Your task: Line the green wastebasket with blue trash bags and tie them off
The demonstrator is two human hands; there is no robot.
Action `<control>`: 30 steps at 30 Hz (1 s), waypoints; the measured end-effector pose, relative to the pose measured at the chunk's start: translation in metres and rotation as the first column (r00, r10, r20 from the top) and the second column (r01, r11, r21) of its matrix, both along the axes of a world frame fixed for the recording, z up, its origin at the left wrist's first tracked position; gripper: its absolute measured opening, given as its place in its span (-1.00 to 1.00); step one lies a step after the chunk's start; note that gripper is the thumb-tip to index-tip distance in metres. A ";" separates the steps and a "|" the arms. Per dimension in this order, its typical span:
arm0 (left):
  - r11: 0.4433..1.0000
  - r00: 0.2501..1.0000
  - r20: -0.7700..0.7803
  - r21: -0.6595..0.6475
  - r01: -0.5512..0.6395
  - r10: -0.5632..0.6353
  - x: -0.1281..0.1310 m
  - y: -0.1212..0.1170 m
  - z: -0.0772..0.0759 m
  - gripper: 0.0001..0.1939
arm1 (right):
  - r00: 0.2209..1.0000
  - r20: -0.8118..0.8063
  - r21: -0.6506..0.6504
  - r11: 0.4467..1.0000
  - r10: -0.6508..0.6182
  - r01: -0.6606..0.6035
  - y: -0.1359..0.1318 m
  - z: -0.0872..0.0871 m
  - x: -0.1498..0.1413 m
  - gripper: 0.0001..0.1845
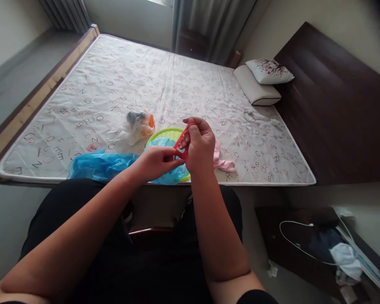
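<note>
Both my hands meet above the near edge of the bed. My right hand [199, 143] is closed, pinching the top of a thin red strip [179, 142] between thumb and fingers. My left hand [158, 160] is closed on the lower end of the same red strip. Under the hands sits a round green basket [164, 134] with a blue plastic bag [98, 165] spilling out of it to the left. A pink cloth [222, 159] lies just right of my right hand.
A clear plastic bag [135, 126] with dark and orange contents lies behind the basket on the letter-print mattress [164, 84]. Two pillows [262, 82] rest by the dark headboard. A low table with a white cable and clutter [319, 240] stands on the right.
</note>
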State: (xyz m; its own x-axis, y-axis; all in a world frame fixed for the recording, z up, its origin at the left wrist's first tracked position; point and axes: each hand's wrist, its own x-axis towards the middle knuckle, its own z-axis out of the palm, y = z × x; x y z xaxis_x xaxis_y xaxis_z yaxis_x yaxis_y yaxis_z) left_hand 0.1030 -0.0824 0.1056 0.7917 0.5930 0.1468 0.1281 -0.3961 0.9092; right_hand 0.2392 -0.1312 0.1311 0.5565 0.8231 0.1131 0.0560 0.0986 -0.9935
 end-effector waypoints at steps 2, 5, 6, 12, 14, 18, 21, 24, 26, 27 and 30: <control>1.000 0.999 -0.024 0.004 0.025 -0.025 -0.001 -0.001 -0.004 -0.70 | 0.999 0.035 -0.026 1.000 -0.001 0.002 0.001 -0.003 -0.002 -0.60; 0.993 0.993 -0.050 -0.055 0.102 -0.105 -0.002 -0.002 -0.008 -0.68 | 0.995 0.096 -0.046 0.998 0.042 -0.037 0.001 -0.004 -0.006 -0.64; 0.987 0.990 -0.048 -0.094 0.130 -0.135 -0.003 -0.002 -0.009 -0.70 | 0.993 0.110 -0.050 0.998 0.050 -0.045 0.000 -0.003 -0.007 -0.66; 0.879 0.980 0.096 -0.432 0.201 -0.177 -0.002 -0.004 -0.010 -0.74 | 0.973 0.231 -0.023 1.000 -0.005 0.011 -0.004 0.003 -0.001 -0.81; 0.792 0.982 0.171 -0.587 0.169 -0.083 -0.003 -0.003 -0.010 -0.73 | 0.962 0.267 0.020 0.999 -0.053 0.049 -0.002 -0.001 0.010 -0.81; 0.611 0.926 0.280 -0.788 0.072 0.252 -0.006 0.005 -0.011 -0.71 | 0.982 0.132 0.044 0.991 -0.133 0.128 0.005 -0.012 0.034 -0.82; 0.515 0.888 0.246 -0.857 0.012 0.388 -0.008 0.012 -0.014 -0.70 | 0.995 -0.011 0.045 0.994 -0.099 0.099 0.005 -0.013 0.042 -0.82; 0.466 0.889 0.215 -0.885 0.001 0.405 -0.008 0.017 -0.021 -0.72 | 0.998 0.001 0.032 0.998 0.058 -0.058 -0.003 -0.002 0.038 -0.85; 0.463 0.884 0.234 -0.886 0.022 0.406 -0.008 0.019 -0.026 -0.72 | 0.966 0.015 -0.025 0.966 0.258 -0.258 -0.011 0.007 0.032 -0.92; 0.465 0.878 0.249 -0.884 0.034 0.409 -0.008 0.020 -0.028 -0.72 | 0.923 0.015 -0.068 0.922 0.383 -0.382 -0.015 0.011 0.029 -0.94; 0.470 0.881 0.275 -0.880 0.070 0.385 -0.010 0.021 -0.030 -0.72 | 0.753 0.054 -0.213 0.745 0.655 -0.633 -0.022 0.015 0.019 -0.90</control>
State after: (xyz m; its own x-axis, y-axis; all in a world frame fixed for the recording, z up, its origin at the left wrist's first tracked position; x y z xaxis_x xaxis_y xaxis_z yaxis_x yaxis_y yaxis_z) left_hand 0.0928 -0.0612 0.0760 0.6697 0.7003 -0.2470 -0.3407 0.5853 0.7358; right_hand 0.2582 -0.1530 0.1466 -0.1219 0.9919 -0.0349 0.1579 -0.0154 -0.9873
